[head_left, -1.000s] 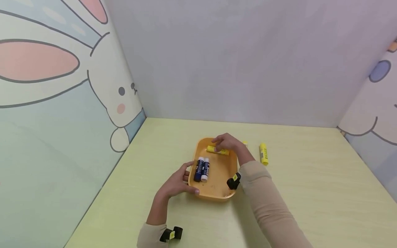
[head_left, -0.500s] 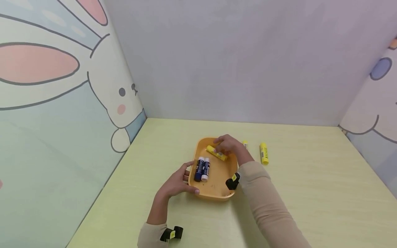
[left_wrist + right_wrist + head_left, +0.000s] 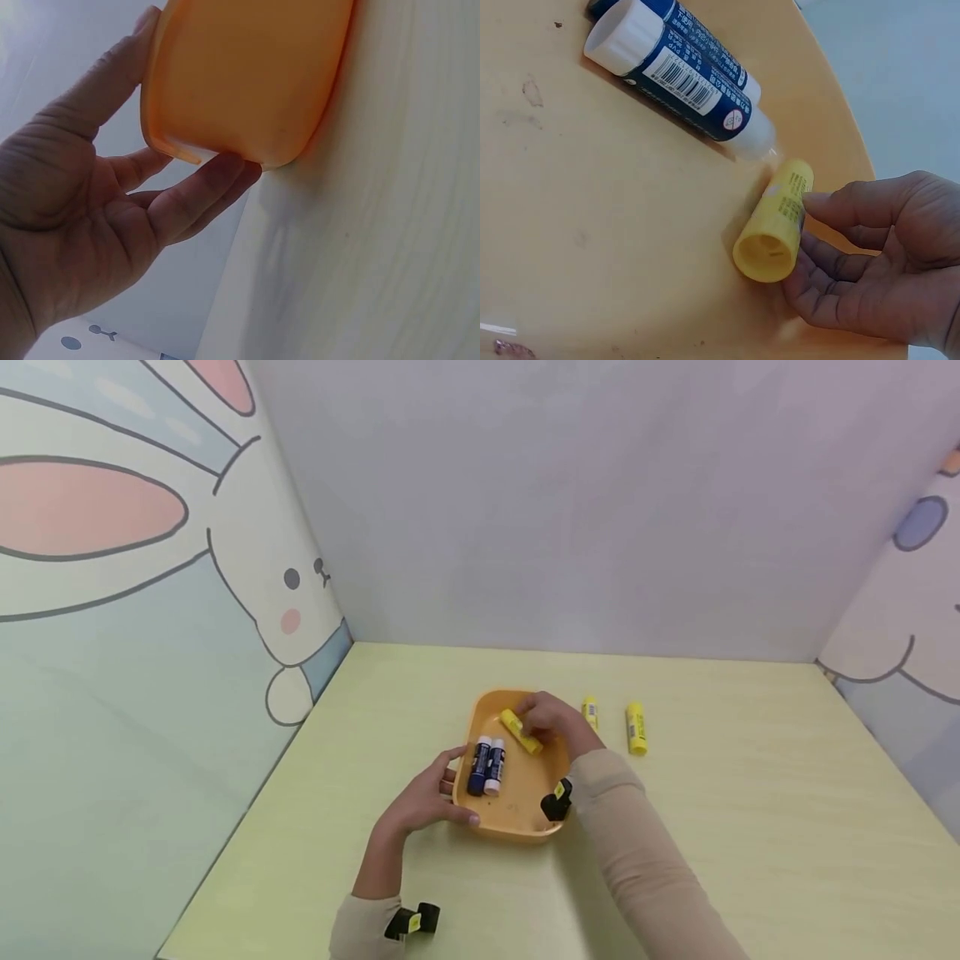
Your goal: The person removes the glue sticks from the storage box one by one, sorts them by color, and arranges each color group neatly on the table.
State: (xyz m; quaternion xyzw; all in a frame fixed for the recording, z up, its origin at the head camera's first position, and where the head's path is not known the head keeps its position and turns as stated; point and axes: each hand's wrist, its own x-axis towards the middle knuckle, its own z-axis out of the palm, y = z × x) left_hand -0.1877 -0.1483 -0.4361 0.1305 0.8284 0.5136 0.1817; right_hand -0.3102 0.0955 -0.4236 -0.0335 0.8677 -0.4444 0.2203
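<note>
An orange plastic tray point(image 3: 528, 789) sits on the table. My left hand point(image 3: 418, 802) grips its left end, thumb over the near rim and fingers against the outer wall, as the left wrist view point(image 3: 90, 202) shows. Inside the tray, my right hand point(image 3: 555, 720) pinches a yellow glue stick point(image 3: 769, 232) between thumb and fingers, near the far end. It lies slanted, low over the tray floor. Two dark blue glue sticks with white parts, one point(image 3: 478, 767) beside the other point(image 3: 495, 767), lie side by side along the tray's left wall.
Right of the tray, two more yellow glue sticks lie on the pale table: one point(image 3: 590, 710) close behind my right wrist, the other point(image 3: 637, 728) farther right. A grey wall point(image 3: 570, 510) stands at the back, with rabbit-patterned panels point(image 3: 285, 560) at the sides.
The yellow glue stick in my right hand has turned from nearly crosswise to a slant, its right end swinging toward me. My left hand keeps its grip on the tray.
</note>
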